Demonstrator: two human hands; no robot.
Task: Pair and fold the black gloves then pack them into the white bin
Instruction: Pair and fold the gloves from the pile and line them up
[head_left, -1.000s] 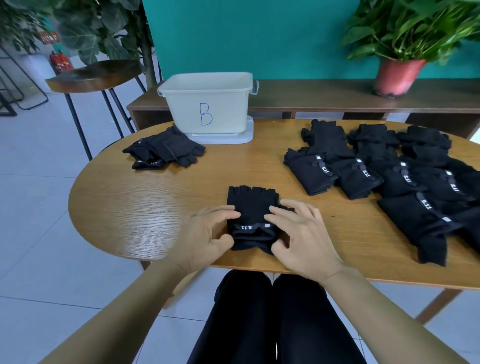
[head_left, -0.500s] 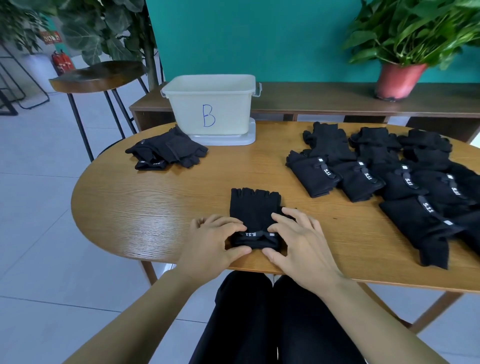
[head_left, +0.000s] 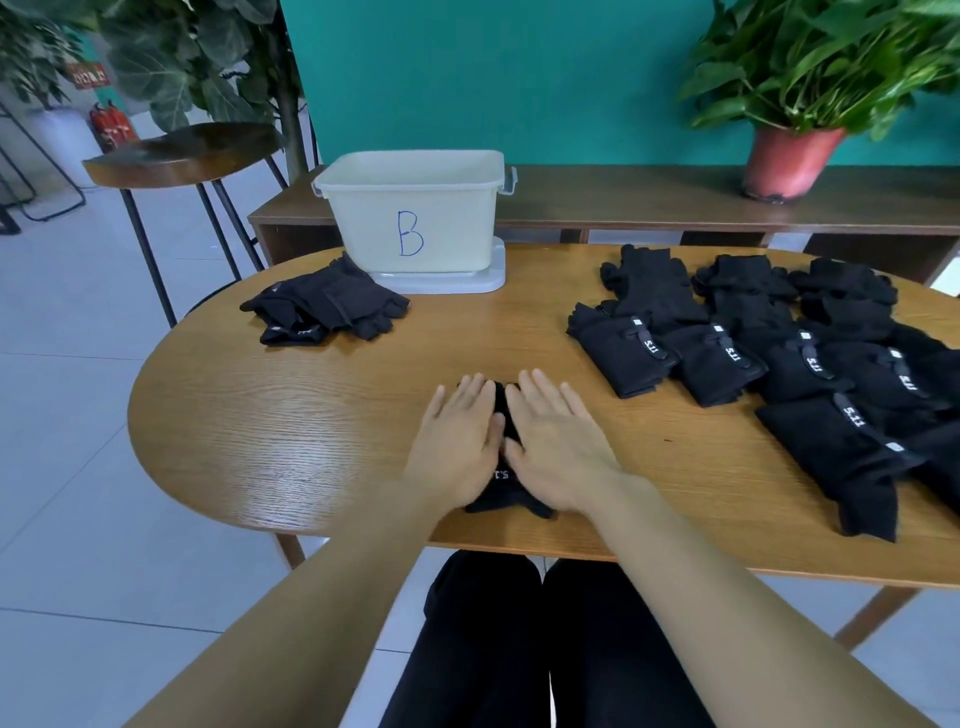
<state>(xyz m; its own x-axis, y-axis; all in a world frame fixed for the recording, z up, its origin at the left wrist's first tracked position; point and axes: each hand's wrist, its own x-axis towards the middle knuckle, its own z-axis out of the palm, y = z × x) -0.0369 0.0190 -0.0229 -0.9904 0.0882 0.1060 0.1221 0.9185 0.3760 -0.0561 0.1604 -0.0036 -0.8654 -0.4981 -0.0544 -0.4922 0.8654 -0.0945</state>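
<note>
Oval wooden worktop (head_left: 260, 441) fills the view. At its near edge the left hand (head_left: 457, 441) and right hand (head_left: 558, 441) lie flat, fingers straight, pressing a folded black fabric glove pair (head_left: 511, 499). Farther right lie rows of black gloves (head_left: 779, 364); far left, a loose black glove heap (head_left: 322, 309) sits beside the white plastic bin (head_left: 415, 218) marked B.

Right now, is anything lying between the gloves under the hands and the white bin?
Nothing visible. Bare table lies between the folded gloves and the white bin; the loose pile sits left of that path, glove rows right.
</note>
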